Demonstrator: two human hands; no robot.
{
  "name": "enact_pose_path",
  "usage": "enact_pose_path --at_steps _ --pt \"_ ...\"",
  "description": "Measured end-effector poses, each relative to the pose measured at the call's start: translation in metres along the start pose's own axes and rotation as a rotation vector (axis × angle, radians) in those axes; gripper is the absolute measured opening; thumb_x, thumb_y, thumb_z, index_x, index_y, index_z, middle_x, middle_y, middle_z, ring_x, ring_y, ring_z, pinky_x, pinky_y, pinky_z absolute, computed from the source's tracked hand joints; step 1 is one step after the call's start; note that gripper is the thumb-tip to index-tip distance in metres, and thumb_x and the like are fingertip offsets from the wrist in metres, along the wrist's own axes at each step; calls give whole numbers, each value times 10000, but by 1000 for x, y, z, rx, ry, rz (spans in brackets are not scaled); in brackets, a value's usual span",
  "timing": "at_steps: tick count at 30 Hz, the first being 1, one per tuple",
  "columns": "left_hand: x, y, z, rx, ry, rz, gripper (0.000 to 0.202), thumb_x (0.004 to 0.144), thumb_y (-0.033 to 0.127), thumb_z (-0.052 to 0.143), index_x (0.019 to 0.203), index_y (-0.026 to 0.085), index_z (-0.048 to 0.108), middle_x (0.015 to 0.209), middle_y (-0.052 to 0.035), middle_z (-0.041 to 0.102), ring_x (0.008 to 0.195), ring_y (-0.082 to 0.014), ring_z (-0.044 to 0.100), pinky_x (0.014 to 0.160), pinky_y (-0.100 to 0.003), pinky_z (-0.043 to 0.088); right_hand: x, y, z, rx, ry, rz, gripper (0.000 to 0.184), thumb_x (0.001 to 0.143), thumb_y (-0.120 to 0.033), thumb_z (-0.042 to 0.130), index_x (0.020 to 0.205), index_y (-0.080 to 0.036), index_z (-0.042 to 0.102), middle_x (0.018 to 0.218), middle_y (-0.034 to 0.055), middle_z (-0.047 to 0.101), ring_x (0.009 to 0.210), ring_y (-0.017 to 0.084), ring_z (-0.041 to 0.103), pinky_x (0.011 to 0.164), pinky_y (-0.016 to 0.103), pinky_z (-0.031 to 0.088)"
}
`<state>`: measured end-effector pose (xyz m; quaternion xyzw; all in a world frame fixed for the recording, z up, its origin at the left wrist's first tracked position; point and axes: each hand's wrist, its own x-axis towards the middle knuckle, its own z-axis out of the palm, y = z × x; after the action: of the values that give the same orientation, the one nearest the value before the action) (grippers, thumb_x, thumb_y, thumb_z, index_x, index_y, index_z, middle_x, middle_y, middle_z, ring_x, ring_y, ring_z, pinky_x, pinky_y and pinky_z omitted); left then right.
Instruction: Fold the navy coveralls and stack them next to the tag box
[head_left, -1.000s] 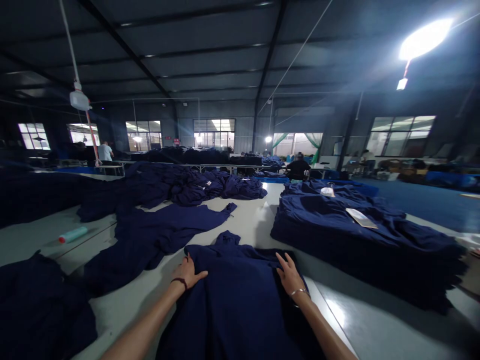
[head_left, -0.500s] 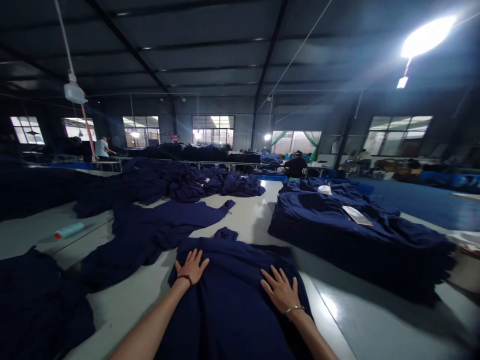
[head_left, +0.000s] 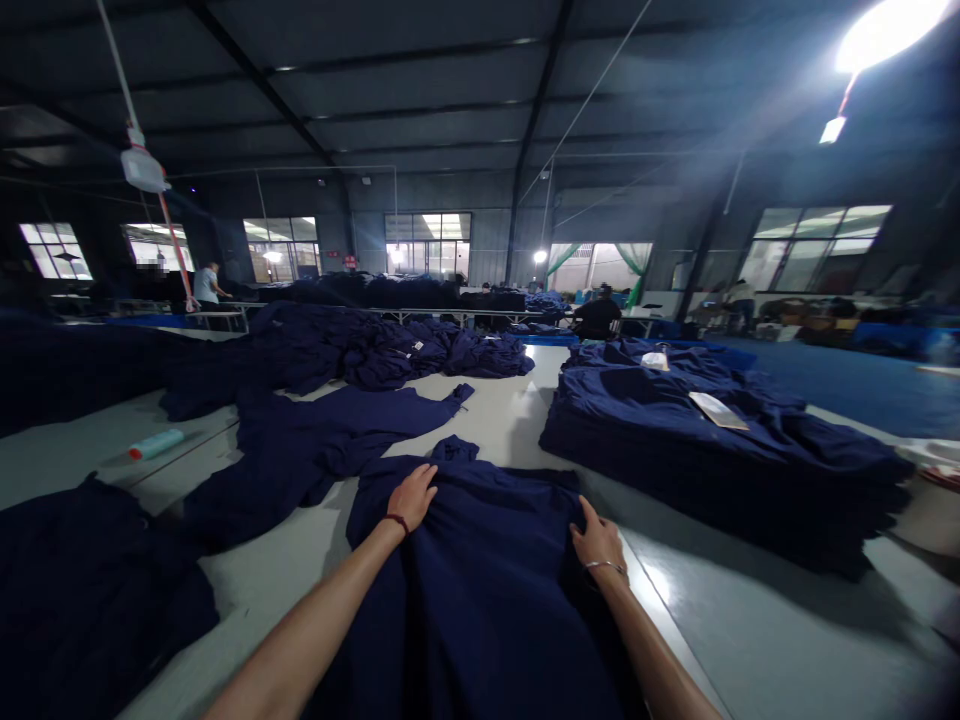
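A dark navy garment (head_left: pixel 480 590) is spread on the pale table in front of me, its far edge a little rumpled. My left hand (head_left: pixel 413 498), with a dark red band at the wrist, grips the cloth near that far edge, left of centre; folds run out from it. At the garment's right edge, my right hand (head_left: pixel 598 542), wearing a silvery bangle, has its fingers curled round the cloth, and some fingertips are hidden. Just beyond the far edge lies a small bunched navy piece (head_left: pixel 456 449).
To the right stands a thick stack of folded navy garments (head_left: pixel 720 480) with a paper tag (head_left: pixel 718 411) on top. Loose navy garments (head_left: pixel 330 430) and a teal thread cone (head_left: pixel 156 444) lie left on the pale table (head_left: pixel 795 610). Several people work farther back.
Both hands went from lying flat with spread fingers to gripping the garment. My left hand shifted right and slightly away from me; my right hand moved out to the right edge.
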<state>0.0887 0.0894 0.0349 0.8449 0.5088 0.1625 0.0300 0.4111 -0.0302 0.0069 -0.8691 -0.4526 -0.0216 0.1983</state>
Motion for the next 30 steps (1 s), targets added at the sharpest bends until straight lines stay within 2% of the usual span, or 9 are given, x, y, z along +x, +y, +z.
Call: enact_pose_path --at_steps 2,5,7,10,13,16,19,22,30 --pt "7 3 -2 2 -30 -19 525 917 271 443 1427 304 326 1309 -52 500 1135 -181 538 916 -271 440 5 -2 -8 35 -24 -89 559 827 -165 406 1383 -223 437 1018 91 625 932 175 631 828 275 477" --pt "18 6 -7 33 -89 -72 386 890 291 513 1275 315 514 1107 -38 568 945 -175 616 805 -255 469 7 -11 -22 33 9 -198 547 786 -51 364 1214 -285 612 1126 63 574 979 133 594 831 215 457" --pt "26 8 -9 38 -61 -102 284 930 288 432 1170 264 584 1118 -60 559 965 -182 604 825 -268 458 5 -18 -29 -25 123 -210 544 792 -41 348 1159 -312 644 1227 58 519 1031 154 557 786 222 465" --pt "32 11 -5 26 33 -170 360 956 251 337 1280 236 493 1309 -99 478 1119 -200 530 943 -325 406 -1 -24 -30 -179 248 -189 564 789 -66 408 1253 -343 569 1342 84 450 1065 228 523 713 279 475" --pt "26 12 8 22 -17 -254 528 926 379 402 1435 279 305 1476 -89 346 1327 -290 328 1056 -531 263 -6 -27 -22 -292 185 -142 493 812 -157 481 1261 -344 562 1475 96 321 1198 299 447 810 378 460" --pt "12 12 23 67 -28 -261 606 915 470 360 1479 316 201 1547 -42 210 1400 -343 142 1048 -670 114 -11 -32 -10 -325 154 -191 420 900 -317 405 1302 -321 525 1530 80 240 1379 288 228 1013 468 319" --pt "1 10 33 116 64 -182 557 925 460 307 1468 369 220 1555 20 172 1418 -326 67 1055 -678 22 -14 -36 2 -282 -11 -287 487 927 -497 278 1398 -405 354 1547 26 214 1416 267 140 1076 570 165" --pt "-5 7 38 72 -31 -152 526 915 502 293 1430 392 318 1526 16 267 1404 -337 145 1038 -703 50 -17 -36 13 -256 -234 -251 546 885 -617 247 1411 -473 252 1546 5 219 1413 309 149 1033 673 121" --pt "-7 6 18 -30 -177 -127 564 893 474 357 1441 352 304 1530 -10 258 1404 -313 177 1049 -674 136 -16 -31 16 -233 -258 -211 571 868 -625 266 1410 -448 283 1540 27 235 1408 316 163 1034 684 103"
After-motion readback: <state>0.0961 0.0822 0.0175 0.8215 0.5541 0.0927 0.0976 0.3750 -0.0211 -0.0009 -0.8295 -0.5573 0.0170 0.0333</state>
